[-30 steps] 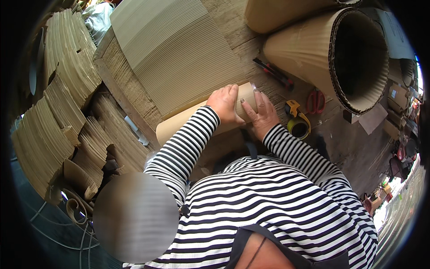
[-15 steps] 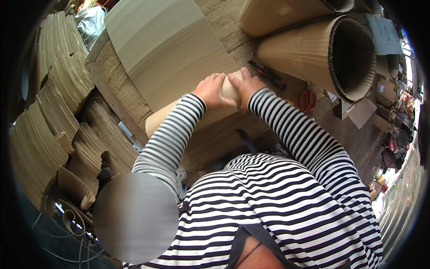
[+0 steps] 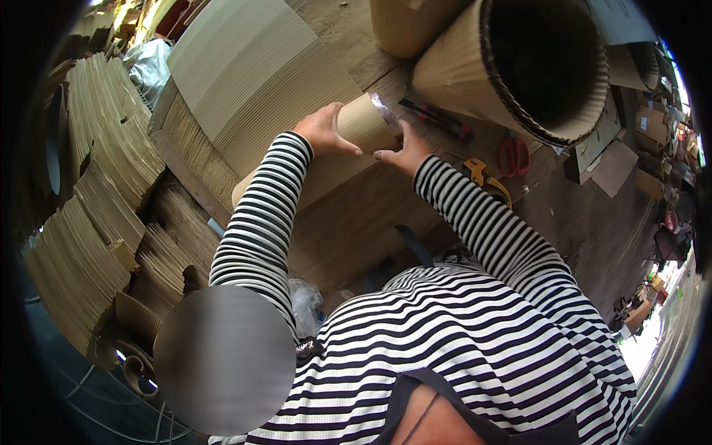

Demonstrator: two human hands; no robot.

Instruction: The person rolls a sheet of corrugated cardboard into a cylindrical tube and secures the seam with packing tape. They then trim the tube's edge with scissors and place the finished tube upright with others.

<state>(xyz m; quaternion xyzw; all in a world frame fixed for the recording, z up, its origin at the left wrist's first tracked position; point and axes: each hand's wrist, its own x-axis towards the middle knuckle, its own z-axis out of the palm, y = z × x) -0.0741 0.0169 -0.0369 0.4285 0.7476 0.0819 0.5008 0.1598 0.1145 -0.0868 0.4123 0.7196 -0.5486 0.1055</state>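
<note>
Cardboard tube (image 3: 356, 141) is lying on the wooden bench (image 3: 348, 44), looking light, stiff, crushable. Left hand (image 3: 320, 132) is cupping its top, right hand (image 3: 400, 152) is pressing clear tape (image 3: 386, 111) near the end; side grip probably suits best.

We see our left hand (image 3: 320, 132) and right hand (image 3: 400, 152) either side of a rolled cardboard tube (image 3: 326, 159) lying on the wooden table (image 3: 356, 215). At eleven o'clock lies a corrugated sheet (image 3: 252, 78); at one o'clock a large cardboard roll (image 3: 512, 67). Scissors (image 3: 513, 156) and a cutter (image 3: 486, 178) lie at three o'clock, and stacked cardboard (image 3: 89, 222) at nine.
</note>
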